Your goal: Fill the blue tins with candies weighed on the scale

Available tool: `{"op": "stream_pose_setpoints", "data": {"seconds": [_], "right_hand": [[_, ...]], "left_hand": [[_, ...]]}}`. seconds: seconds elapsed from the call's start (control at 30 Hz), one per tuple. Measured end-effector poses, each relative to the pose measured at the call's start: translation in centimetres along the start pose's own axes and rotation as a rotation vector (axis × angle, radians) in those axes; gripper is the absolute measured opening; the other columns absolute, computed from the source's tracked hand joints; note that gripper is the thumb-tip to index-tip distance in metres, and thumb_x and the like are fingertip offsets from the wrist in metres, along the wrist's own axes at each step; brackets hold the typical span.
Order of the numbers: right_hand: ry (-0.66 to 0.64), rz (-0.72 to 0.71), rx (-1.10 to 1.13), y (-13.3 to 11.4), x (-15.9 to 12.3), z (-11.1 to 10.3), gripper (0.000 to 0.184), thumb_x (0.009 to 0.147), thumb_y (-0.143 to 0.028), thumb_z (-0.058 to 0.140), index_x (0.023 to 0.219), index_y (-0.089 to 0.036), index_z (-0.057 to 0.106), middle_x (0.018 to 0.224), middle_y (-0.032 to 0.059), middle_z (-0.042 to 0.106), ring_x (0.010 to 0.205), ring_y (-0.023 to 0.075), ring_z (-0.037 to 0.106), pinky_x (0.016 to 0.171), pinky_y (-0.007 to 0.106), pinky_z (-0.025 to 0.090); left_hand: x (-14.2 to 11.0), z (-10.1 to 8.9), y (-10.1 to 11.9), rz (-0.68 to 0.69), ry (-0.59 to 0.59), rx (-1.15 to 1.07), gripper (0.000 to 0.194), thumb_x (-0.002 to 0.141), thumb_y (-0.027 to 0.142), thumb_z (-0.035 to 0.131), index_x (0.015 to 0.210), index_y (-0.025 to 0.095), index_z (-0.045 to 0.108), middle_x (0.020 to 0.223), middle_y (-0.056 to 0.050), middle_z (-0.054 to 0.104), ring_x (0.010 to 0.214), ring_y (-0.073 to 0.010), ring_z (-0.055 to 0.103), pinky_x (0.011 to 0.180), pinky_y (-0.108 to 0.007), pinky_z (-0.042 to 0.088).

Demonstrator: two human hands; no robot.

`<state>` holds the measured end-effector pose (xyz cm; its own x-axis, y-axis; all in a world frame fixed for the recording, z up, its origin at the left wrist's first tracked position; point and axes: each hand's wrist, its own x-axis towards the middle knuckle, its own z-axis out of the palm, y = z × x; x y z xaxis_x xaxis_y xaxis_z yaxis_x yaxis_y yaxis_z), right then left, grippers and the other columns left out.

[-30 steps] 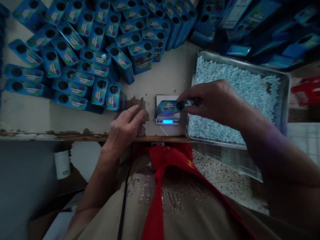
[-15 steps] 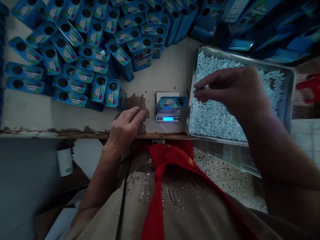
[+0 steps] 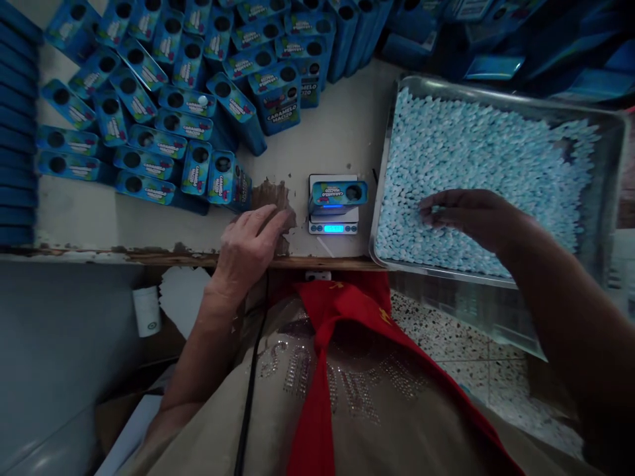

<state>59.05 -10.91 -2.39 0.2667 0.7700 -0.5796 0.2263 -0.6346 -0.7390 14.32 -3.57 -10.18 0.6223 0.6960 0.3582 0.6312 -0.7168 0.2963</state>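
Observation:
My left hand [image 3: 251,246] lies on the worn front edge of the table with its fingers loosely stretched out, holding nothing. To its right stands a small digital scale [image 3: 313,228] with a lit blue display. On the scale is a blue box [image 3: 333,194] printed "Caramelo Macizo", with a round hole in its top face. My right hand [image 3: 464,210] is over a metal tray [image 3: 501,282] full of pale blue candies [image 3: 461,145]. Its fingertips are pinched together close to the candies, and whatever they hold is too small to make out.
Many blue boxes [image 3: 149,160] with round holes crowd the left and back of the table [image 3: 347,125]. One white candy [image 3: 202,100] lies on a box top. More blue boxes [image 3: 496,66] are heaped behind the tray. A black cable [image 3: 251,383] hangs down my front.
My right hand has moved down and to the right, closer to the candies; a pale candy showed at its fingertips before. My left hand stays at the table edge. The view has shifted slightly.

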Motion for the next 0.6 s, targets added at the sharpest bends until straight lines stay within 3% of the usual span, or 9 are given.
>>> {"op": "stream_pose_setpoints", "data": {"seconds": [0.2, 0.33, 0.47, 0.53, 0.6], "right_hand": [[-0.146, -0.2, -0.132, -4.2, -0.9, 2.6, 0.036, 0.085, -0.044, 0.096, 0.108, -0.018, 0.087, 0.088, 0.0095, 0.084, 0.07, 0.0171, 0.065, 0.064, 0.035, 0.053], [-0.213, -0.324, -0.154, -7.2, -1.0, 5.0, 0.03, 0.089, -0.048, 0.093, 0.1, -0.021, 0.083, 0.084, 0.0065, 0.082, 0.067, 0.0148, 0.06, 0.059, 0.031, 0.045], [-0.127, -0.373, -0.115, -8.0, 0.0, 5.6, 0.028, 0.085, -0.048, 0.094, 0.092, -0.024, 0.081, 0.08, 0.0056, 0.078, 0.068, 0.0165, 0.06, 0.064, 0.032, 0.049], [0.006, -0.365, -0.141, -7.3, 1.0, 4.8, 0.027, 0.086, -0.049, 0.091, 0.094, -0.025, 0.083, 0.081, 0.0081, 0.079, 0.071, 0.0213, 0.065, 0.069, 0.037, 0.054], [0.158, -0.373, -0.317, -5.9, 2.2, 3.5, 0.02, 0.092, -0.047, 0.084, 0.1, -0.029, 0.087, 0.084, 0.0109, 0.082, 0.076, 0.0294, 0.073, 0.075, 0.044, 0.057]], "left_hand": [[-1.0, -0.3, -0.2, -0.032, -0.009, 0.01, 0.035, 0.128, 0.024, 0.063, 0.155, 0.025, 0.086, 0.148, -0.018, 0.082, 0.129, -0.037, 0.082, 0.112, -0.051, 0.072], [0.0, -1.0, 0.3, -0.077, 0.005, -0.058, 0.037, 0.127, 0.024, 0.066, 0.16, 0.024, 0.083, 0.151, -0.018, 0.08, 0.136, -0.0375, 0.08, 0.122, -0.054, 0.069], [5.0, -2.3, 3.4, -0.064, 0.001, -0.01, 0.045, 0.126, 0.035, 0.079, 0.169, 0.023, 0.076, 0.167, -0.016, 0.073, 0.159, -0.0407, 0.069, 0.143, -0.059, 0.054], [8.4, -2.6, 5.7, 0.006, -0.12, 0.101, 0.052, 0.125, 0.046, 0.084, 0.17, 0.021, 0.075, 0.18, -0.017, 0.064, 0.171, -0.0423, 0.059, 0.149, -0.058, 0.046], [11.3, -2.6, 7.7, 0.091, -0.267, 0.192, 0.045, 0.124, 0.045, 0.086, 0.161, 0.02, 0.08, 0.18, -0.017, 0.064, 0.169, -0.0391, 0.063, 0.144, -0.05, 0.053]]}}
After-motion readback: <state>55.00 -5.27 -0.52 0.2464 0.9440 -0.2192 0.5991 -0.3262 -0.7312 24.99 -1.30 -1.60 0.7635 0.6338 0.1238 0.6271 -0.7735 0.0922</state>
